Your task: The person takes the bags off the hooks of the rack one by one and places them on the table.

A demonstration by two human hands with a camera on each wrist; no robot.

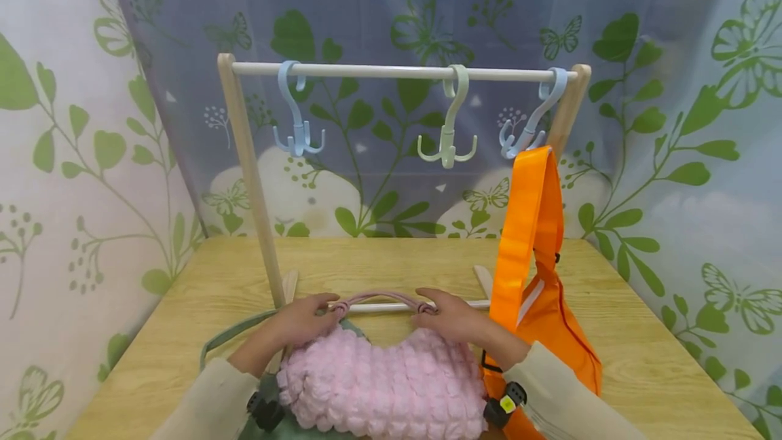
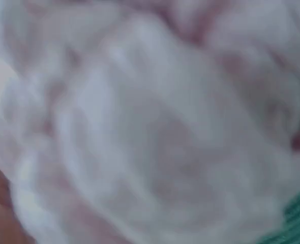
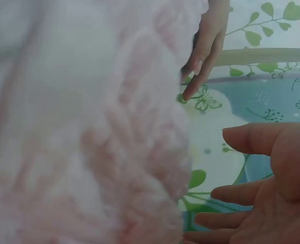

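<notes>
Head view: partly over a green bag [image 1: 290,430], before the rack [image 1: 249,155], a pink bag [image 1: 385,382] is being touched at its handle's [image 1: 379,295] ends by left hand [image 1: 305,321] and right hand [image 1: 452,321], fingers being held straight, while an orange bag [image 1: 514,236] is being held by a hook [image 1: 544,111], contents hidden.

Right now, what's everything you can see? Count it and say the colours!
Table: 1, light wood, below
Walls: 3, leafy; blue behind, paler at sides
Rack: 1, wood and white, on table
Hooks: 3, two blue, one green, on rack
Orange bag: 1, orange, from right hook
Pink bag: 1, pink, front middle
Green thing: 1, green, partly under pink bag
Wrist cameras: 2, black, near bottom
Sleeves: 2, cream, either side
Left hand and right hand: 2, bare, at pink bag's top
</notes>
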